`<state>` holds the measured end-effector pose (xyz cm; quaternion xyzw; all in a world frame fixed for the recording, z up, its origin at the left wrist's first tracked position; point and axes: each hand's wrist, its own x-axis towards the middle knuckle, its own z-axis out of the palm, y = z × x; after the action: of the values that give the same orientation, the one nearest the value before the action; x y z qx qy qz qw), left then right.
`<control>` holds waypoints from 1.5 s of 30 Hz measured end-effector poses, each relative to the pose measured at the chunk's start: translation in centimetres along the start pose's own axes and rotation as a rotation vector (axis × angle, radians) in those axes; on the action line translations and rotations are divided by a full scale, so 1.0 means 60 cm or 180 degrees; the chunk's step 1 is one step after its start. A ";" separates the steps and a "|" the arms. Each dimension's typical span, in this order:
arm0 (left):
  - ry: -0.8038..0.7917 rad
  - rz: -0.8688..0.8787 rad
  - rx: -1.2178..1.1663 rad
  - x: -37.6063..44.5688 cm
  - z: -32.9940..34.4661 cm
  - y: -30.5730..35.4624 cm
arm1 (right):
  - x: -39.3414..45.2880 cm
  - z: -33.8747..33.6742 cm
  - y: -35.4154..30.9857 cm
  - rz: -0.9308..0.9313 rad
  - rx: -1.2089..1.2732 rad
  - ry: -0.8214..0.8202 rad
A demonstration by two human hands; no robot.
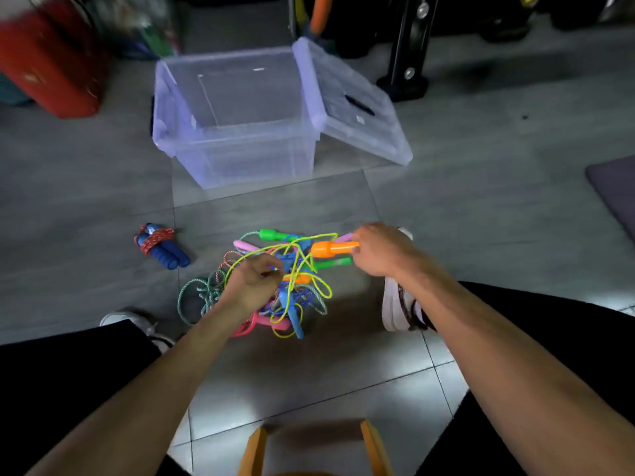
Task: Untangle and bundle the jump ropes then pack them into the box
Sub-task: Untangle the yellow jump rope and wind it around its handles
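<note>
A tangle of jump ropes lies on the grey tiled floor between my feet, with green, pink, blue and orange handles and yellow, teal and blue cords. My right hand grips an orange handle lifted at the heap's right side. My left hand pinches the yellow cord above the heap. One bundled rope with blue foam handles and red cord lies apart to the left. The clear plastic box stands open beyond the heap, nothing inside it.
The box's clear lid leans against its right side. A red container is at the far left, a black stand post at the back right, a dark mat at the right edge. An orange stool frame shows below me.
</note>
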<state>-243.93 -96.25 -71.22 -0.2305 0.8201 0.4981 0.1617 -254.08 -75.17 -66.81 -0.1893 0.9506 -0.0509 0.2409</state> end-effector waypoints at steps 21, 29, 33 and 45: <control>-0.0371 0.0502 -0.1675 -0.074 -0.152 0.218 | -0.088 -0.141 -0.107 -0.1092 0.1778 0.1536; 0.0039 0.0457 -0.0729 -0.045 -0.181 0.180 | -0.049 -0.123 -0.140 -0.1104 0.1437 0.1199; 0.0203 0.1358 0.1295 -0.030 -0.233 0.149 | -0.031 -0.135 -0.136 -0.1026 0.1733 0.1433; 0.0933 0.2052 0.0277 -0.049 -0.240 0.136 | -0.006 -0.146 -0.178 -0.1291 0.2544 0.0087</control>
<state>-246.36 -105.21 -57.23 -0.0218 0.8856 0.4498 -0.1134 -254.38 -84.84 -56.93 -0.2632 0.8030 -0.4629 0.2676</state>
